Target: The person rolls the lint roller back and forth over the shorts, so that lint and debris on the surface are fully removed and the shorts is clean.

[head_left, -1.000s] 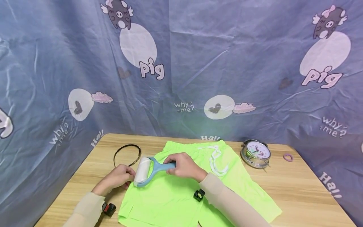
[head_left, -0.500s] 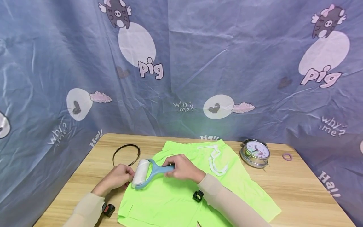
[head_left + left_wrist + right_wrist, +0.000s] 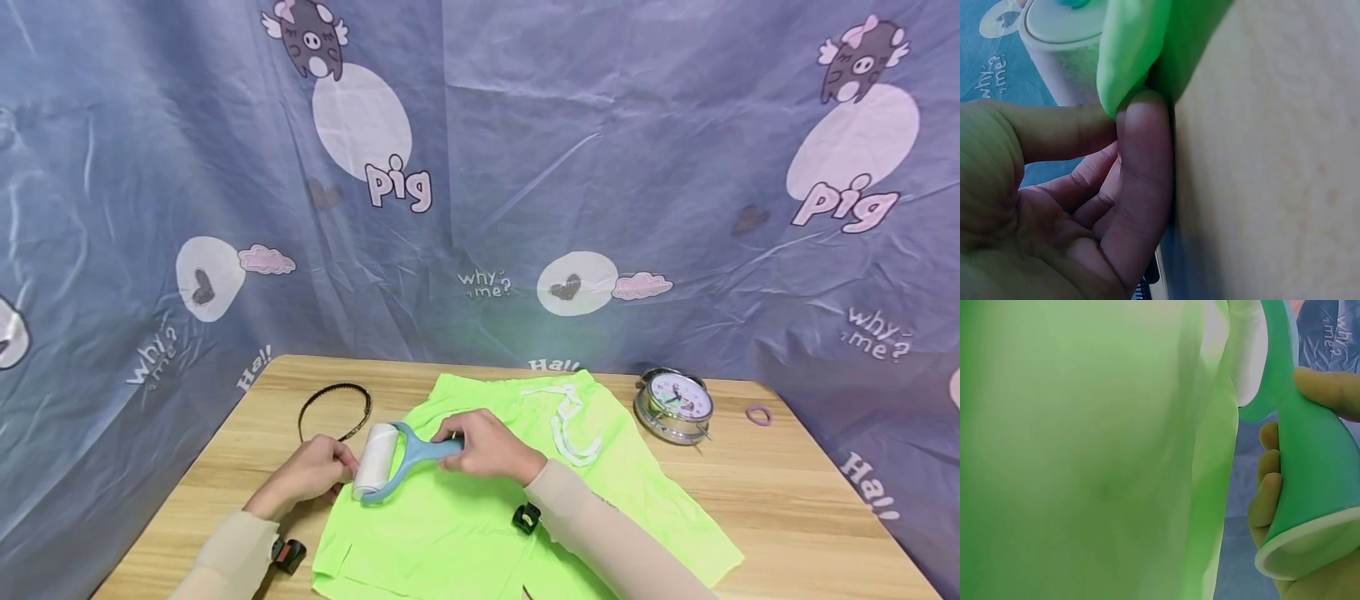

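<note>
Neon-green drawstring shorts [image 3: 442, 533] lie spread on the table. In the head view my left hand [image 3: 307, 473] is at their left edge; the left wrist view shows its thumb and index finger pinching a fold of green cloth [image 3: 1135, 47]. My right hand [image 3: 491, 446] grips the blue handle of a lint roller [image 3: 377, 461], its white roll on the shorts beside my left fingertips. In the right wrist view, fingers and thumb wrap the handle [image 3: 1313, 462], which looks green there. Part of the handle is hidden by the right hand in the head view.
A thin dark headband [image 3: 335, 387] lies behind the left hand. A silver alarm clock [image 3: 675, 406] stands at the back right, with a small purple hair tie [image 3: 759, 414] beyond it. A patterned blue cloth [image 3: 525, 183] hangs behind the wooden table [image 3: 787, 500].
The lint roller has shifted slightly left and toward the near side, then a little back to the right, with my right hand. My left hand stays at the shorts' edge.
</note>
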`<state>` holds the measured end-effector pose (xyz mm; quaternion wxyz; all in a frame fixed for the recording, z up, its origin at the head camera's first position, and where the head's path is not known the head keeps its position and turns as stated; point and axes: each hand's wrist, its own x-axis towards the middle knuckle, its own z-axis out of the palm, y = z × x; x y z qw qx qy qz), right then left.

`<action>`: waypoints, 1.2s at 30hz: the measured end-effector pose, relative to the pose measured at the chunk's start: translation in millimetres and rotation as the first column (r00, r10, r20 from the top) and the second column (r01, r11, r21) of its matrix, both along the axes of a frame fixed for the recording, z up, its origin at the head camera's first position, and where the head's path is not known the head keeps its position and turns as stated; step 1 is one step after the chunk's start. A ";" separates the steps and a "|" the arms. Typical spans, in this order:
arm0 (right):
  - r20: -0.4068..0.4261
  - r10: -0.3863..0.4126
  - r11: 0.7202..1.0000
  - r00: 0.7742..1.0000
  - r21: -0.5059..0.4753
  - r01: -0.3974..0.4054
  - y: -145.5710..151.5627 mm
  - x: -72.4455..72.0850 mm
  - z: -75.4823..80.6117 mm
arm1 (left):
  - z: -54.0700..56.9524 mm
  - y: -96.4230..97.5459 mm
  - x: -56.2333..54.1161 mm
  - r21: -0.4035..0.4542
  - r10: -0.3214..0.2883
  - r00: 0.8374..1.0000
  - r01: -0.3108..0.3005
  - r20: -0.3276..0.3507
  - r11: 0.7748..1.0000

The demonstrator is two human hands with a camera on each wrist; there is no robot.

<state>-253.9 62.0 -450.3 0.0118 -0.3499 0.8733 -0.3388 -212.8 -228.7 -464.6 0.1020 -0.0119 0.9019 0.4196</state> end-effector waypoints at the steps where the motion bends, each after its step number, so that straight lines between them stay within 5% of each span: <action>1: -0.001 0.001 1.000 1.000 0.001 -0.001 0.8 -0.1 0.2 | 0.1 0.2 0.1 -0.001 0.002 1.000 -0.002 0.000 1.000; 24: -0.020 0.040 0.999 0.999 -0.006 -0.040 31.0 4.7 3.6 | 1.4 -1.0 1.6 0.017 -0.023 1.000 0.022 0.017 1.000; 36: 0.045 0.041 0.999 0.998 -0.034 -0.039 49.5 1.4 -0.2 | 0.7 -1.4 0.0 0.017 -0.019 0.999 0.019 0.030 1.000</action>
